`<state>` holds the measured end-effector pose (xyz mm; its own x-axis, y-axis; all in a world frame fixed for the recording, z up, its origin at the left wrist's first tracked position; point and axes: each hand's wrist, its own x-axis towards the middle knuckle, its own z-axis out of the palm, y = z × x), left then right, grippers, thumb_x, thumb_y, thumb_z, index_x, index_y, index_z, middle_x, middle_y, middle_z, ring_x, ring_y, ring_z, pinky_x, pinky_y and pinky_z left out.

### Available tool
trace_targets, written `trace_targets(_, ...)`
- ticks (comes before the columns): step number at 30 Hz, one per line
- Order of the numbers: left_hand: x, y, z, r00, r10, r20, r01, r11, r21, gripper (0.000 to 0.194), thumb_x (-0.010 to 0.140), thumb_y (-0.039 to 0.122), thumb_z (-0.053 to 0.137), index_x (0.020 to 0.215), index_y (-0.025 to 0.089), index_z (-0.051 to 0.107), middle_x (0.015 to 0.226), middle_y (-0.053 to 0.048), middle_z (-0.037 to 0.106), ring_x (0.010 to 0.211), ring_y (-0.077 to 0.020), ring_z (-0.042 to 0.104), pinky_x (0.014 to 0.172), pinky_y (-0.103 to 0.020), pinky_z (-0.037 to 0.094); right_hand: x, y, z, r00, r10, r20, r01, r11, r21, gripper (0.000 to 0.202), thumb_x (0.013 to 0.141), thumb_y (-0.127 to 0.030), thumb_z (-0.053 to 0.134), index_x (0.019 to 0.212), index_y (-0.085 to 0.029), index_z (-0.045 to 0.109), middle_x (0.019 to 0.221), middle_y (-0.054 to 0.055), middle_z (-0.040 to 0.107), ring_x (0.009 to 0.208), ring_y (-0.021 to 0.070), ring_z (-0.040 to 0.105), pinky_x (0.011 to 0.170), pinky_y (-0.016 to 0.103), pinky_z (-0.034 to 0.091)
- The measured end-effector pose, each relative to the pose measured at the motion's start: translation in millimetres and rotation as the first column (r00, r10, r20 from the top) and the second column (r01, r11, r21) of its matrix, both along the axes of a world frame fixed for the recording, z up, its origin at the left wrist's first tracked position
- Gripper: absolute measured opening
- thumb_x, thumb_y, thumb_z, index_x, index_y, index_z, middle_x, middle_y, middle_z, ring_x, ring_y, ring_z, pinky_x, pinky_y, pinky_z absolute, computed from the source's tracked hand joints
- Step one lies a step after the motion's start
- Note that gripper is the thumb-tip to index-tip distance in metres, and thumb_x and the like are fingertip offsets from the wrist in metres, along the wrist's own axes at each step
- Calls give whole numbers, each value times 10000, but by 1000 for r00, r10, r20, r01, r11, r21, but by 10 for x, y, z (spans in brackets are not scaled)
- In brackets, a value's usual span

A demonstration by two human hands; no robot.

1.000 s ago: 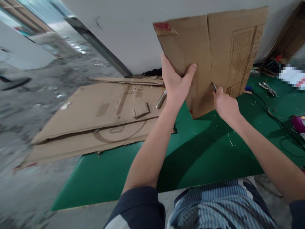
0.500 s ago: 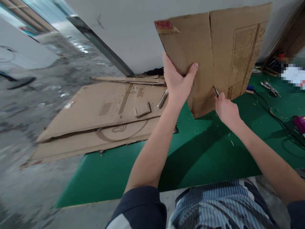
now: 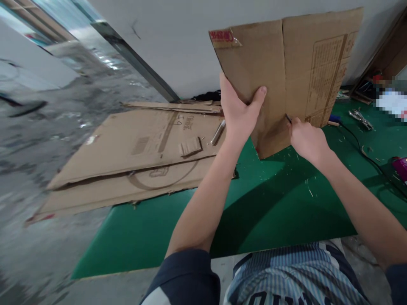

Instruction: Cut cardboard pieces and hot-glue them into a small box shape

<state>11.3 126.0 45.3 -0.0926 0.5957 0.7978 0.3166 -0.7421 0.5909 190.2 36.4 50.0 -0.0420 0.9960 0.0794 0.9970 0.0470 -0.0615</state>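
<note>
A brown cardboard sheet (image 3: 267, 59) stands tilted up over the table, with a slit running down from its top edge. My left hand (image 3: 240, 108) grips its left side, thumb on the near face and fingers hidden behind. Low on the sheet, my right hand (image 3: 308, 137) is closed around a small knife (image 3: 288, 118). Its dark blade touches the cardboard below the slit; the handle is mostly hidden in my fist. Red-printed tape (image 3: 222, 36) sticks to the sheet's upper left corner.
Flat cardboard pieces (image 3: 127, 148) overhang the left end of the green table (image 3: 143, 237). On them lie a small cardboard scrap (image 3: 190, 147) and a silvery stick-like tool (image 3: 218, 132). To the right are pliers-like metal tool (image 3: 360, 118), a black cable (image 3: 362, 148) and a purple object (image 3: 400, 167).
The cardboard sheet and my left hand have shifted slightly right and down. My right hand has turned a little, its wrist moving right, with the blade still against the cardboard.
</note>
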Motion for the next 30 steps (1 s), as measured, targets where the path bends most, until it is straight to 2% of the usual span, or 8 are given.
trace_targets(3, -6, 51, -52, 1000, -19, 23, 18, 1000, 16, 630, 746, 555, 771, 1251, 307, 487, 1275, -54, 586, 1351, -303, 498, 1187, -498, 379, 1, 11, -4, 1000, 5, 18, -4, 1000, -15, 409, 1046, -356, 227, 1140, -106, 537, 970, 206, 705, 836, 286, 711, 660, 328, 463)
trace_targets(7, -13, 102, -125, 996, -71, 48, 70, 997, 22, 585, 752, 572, 757, 1219, 304, 526, 1213, -43, 618, 1269, -288, 572, 1126, -501, 448, -22, 13, -146, 1000, -25, -16, 25, 1000, -2, 383, 1049, -357, 236, 1176, -110, 500, 947, 185, 709, 802, 264, 710, 639, 305, 457)
trace_targets(14, -46, 170, -178, 974, -217, 71, 222, 972, -78, 545, 778, 602, 717, 1180, 262, 575, 1132, -50, 669, 1194, -277, 633, 1057, -505, 507, -63, 32, -356, 997, -57, -42, 58, 998, 24, 406, 1056, -372, 191, 1175, -123, 489, 910, 163, 710, 788, 260, 713, 629, 298, 445)
trace_targets(25, -15, 181, -204, 981, -174, 90, 179, 982, -56, 585, 780, 650, 686, 1210, 275, 558, 1155, -47, 673, 1209, -268, 625, 1081, -491, 493, -32, -23, -614, 995, -78, -59, 80, 996, 33, 335, 1046, -375, 250, 1095, -134, 479, 869, 161, 723, 773, 289, 727, 559, 280, 404)
trace_targets(30, 1, 159, -180, 982, -169, 90, 175, 982, -68, 612, 789, 669, 662, 1250, 287, 534, 1151, -39, 670, 1218, -259, 619, 1099, -475, 482, -28, -70, -617, 994, -88, -59, 88, 996, -11, 320, 1046, -361, 260, 1110, -133, 476, 876, 156, 727, 790, 285, 728, 586, 288, 426)
